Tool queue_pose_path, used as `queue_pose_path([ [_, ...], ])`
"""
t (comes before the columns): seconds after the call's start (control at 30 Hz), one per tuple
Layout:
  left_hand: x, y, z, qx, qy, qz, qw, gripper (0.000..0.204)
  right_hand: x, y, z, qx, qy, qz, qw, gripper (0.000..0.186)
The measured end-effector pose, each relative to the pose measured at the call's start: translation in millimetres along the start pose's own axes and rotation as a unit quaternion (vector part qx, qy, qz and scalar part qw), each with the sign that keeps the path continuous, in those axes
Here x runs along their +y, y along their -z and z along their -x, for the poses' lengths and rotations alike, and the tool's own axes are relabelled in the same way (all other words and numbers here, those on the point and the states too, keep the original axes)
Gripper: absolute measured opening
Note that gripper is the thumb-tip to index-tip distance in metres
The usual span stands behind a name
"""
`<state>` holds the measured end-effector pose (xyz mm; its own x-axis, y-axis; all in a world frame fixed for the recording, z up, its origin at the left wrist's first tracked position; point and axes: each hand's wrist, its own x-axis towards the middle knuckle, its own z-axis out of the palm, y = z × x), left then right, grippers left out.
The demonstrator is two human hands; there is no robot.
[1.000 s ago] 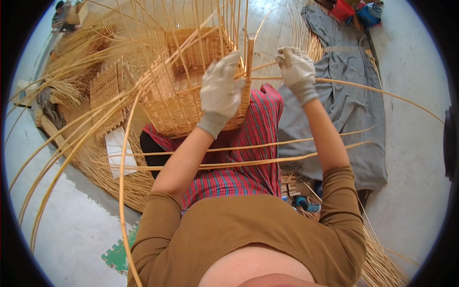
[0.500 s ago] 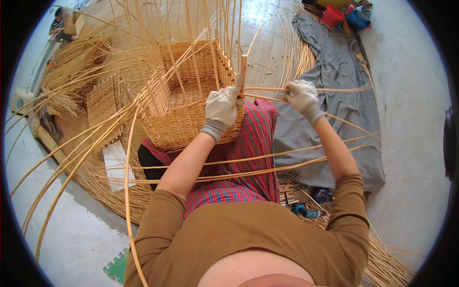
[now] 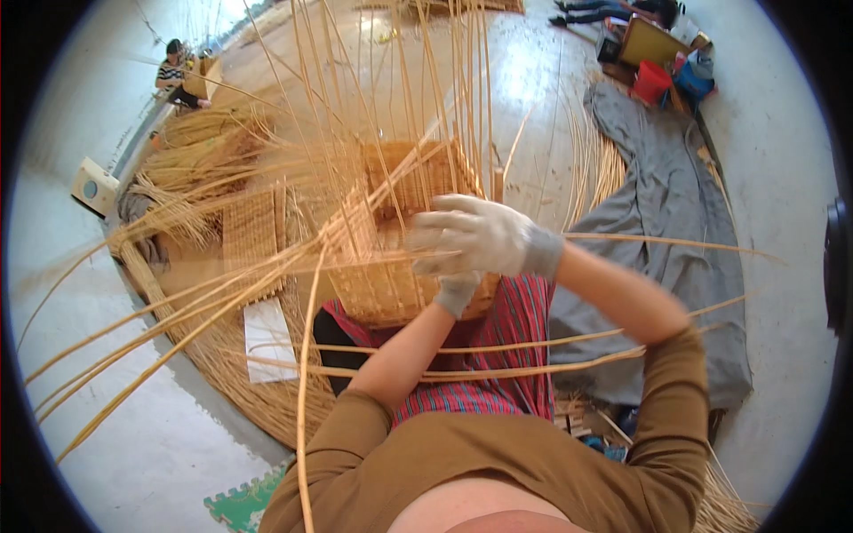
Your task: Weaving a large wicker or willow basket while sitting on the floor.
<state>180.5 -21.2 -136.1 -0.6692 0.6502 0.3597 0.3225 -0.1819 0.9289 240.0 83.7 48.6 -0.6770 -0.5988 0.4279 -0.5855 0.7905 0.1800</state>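
Note:
A woven wicker basket rests against my lap on a red plaid cloth. Tall upright rods rise from its walls, and a thick wooden peg stands at its right corner. My right hand, in a pale work glove, crosses over the near rim and is blurred by motion. Its fingers appear closed on a thin wicker rod that runs left along the rim. Beneath it, my gloved left hand is at the basket's near wall, its fingers hidden.
Long loose rods fan out to the left, and others cross before my lap. A grey cloth covers the floor at right. Bundled wicker and a woven panel lie left. A person sits far left; a red bucket stands far right.
My right hand has swept left from beside the basket to over its near rim, now covering my left hand. The left hand's pointing finger no longer shows. The view has shifted, revealing more floor beyond.

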Motion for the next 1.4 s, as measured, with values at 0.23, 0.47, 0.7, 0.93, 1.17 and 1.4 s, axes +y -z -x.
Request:
queue_pose_path([
  [0.23, 86.4, 91.5, -22.9, 0.198, 0.164, 0.210, 0.943, 0.032, -16.0, -52.5, 69.7, 0.040, -0.639, -0.240, 0.730, 0.052],
  [0.47, 67.4, 117.5, -53.8, 0.185, 0.203, 0.158, 0.949, 0.024, 3.8, -51.0, 54.3, -0.041, -0.654, -0.230, 0.719, 0.063],
  [0.7, 157.6, -8.8, -173.4, -0.186, -0.052, -0.211, 0.958, 0.057, -16.2, -99.3, 49.8, 0.111, -0.697, -0.010, 0.708, 0.035],
  [0.93, 131.1, 8.3, -49.7, -0.294, -0.252, -0.163, 0.907, 0.070, -2.9, -125.6, 60.8, 0.065, -0.743, 0.024, 0.666, 0.040],
  [1.17, 78.5, 204.7, 107.9, -0.326, 0.078, -0.458, 0.823, 0.034, -57.9, -82.8, 40.8, 0.328, -0.588, 0.046, 0.738, 0.045],
  [1.4, 58.1, 204.1, 118.0, -0.248, 0.038, -0.368, 0.895, 0.022, -173.4, -74.2, 5.6, -0.213, -0.489, -0.269, 0.802, 0.037],
])
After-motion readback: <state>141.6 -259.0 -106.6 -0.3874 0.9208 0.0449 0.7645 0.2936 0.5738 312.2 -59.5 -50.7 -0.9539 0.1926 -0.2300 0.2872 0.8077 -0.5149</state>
